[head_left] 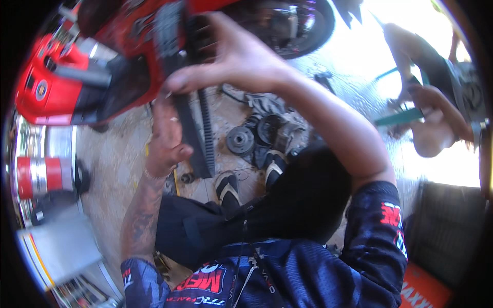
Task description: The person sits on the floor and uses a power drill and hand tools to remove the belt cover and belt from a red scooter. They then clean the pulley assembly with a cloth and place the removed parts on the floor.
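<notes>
Black ribbed rubber is what's in hand here: a long toothed belt [195, 146], hanging as a stretched, narrow loop in front of the person, with its lower end well above the floor [110, 169]. Right hand [236, 61] has it near the top, thumb on the near side and fingers round toward the back, so that grip is closed on the belt, though it's pretty blurry up there. Left hand [167, 128] is lower down, right up against the belt's left edge with the thumb sticking out toward it; honestly can't tell if that grip is pinching the rubber or just resting alongside. Down on the tiles, a round metal part [240, 140] lies just beside a dark ring-shaped part [269, 129], with some crumpled grey cloth [292, 131] next to them, and a small dark cylindrical part [187, 177] sits off to the left near the sandals [228, 189]. Red scooter [51, 92] fills the upper left, a dark wheel [318, 28] shows at the top, and a red and silver drum [41, 177] stands at far left. Over on the right, another person [429, 102] is bent down near a teal bar [403, 117].
</notes>
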`<action>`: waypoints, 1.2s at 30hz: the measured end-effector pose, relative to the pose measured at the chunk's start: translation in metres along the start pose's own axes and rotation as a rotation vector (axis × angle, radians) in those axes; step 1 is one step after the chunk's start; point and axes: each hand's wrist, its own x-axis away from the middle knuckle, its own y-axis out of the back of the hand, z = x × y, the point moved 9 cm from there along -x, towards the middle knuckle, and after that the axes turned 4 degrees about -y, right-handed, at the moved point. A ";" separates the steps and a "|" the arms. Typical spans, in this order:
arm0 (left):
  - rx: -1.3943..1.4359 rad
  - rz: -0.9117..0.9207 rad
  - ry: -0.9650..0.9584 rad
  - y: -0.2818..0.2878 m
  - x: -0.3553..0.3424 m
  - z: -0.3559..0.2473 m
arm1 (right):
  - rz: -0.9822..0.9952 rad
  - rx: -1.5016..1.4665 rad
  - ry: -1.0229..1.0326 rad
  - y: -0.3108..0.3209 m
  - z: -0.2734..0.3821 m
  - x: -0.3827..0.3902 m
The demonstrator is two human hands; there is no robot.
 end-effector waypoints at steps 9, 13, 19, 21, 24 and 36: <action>0.162 0.022 0.175 -0.012 -0.005 -0.023 | -0.057 -0.204 -0.084 -0.023 -0.004 0.005; 0.223 0.068 0.335 -0.008 0.006 -0.011 | -0.029 -0.186 -0.171 -0.030 -0.026 0.006; 0.236 0.138 0.390 -0.008 0.004 0.016 | 0.082 -0.336 -0.200 -0.055 -0.055 0.012; 0.187 0.173 0.395 -0.006 0.006 0.024 | 0.126 -0.003 -0.092 -0.058 -0.046 0.023; 0.324 0.132 0.490 -0.018 0.030 0.035 | 0.077 -0.106 -0.368 -0.060 -0.055 0.048; 0.181 0.199 0.237 -0.072 0.071 -0.039 | -0.637 0.664 -0.054 0.147 0.269 0.310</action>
